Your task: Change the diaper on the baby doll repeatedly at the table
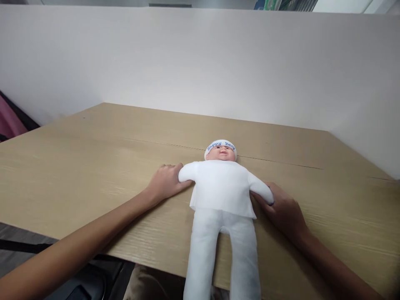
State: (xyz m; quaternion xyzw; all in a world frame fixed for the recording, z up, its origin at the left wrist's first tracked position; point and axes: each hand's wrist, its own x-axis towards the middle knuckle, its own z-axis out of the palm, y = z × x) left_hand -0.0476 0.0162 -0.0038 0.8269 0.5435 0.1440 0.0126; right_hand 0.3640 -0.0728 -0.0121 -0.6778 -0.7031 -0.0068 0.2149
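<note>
A baby doll (223, 187) in a white top, white trousers and a white cap lettered in blue lies on its back on the wooden table (103, 175). Its head points away from me, and its legs run over the near edge and out of the frame. My left hand (167, 181) is closed round the end of the doll's sleeve on the left, thumb along its underside. On the other side, my right hand (286, 210) grips the end of the opposite sleeve. The doll's own hands are hidden, as are some of my fingertips.
Behind the table rises a pale wall (200, 62). Pink and black fabric (12, 116) shows past the table's left edge. Below the near edge are a dark bag-like object (84, 283) and a tan-clad leg (143, 283).
</note>
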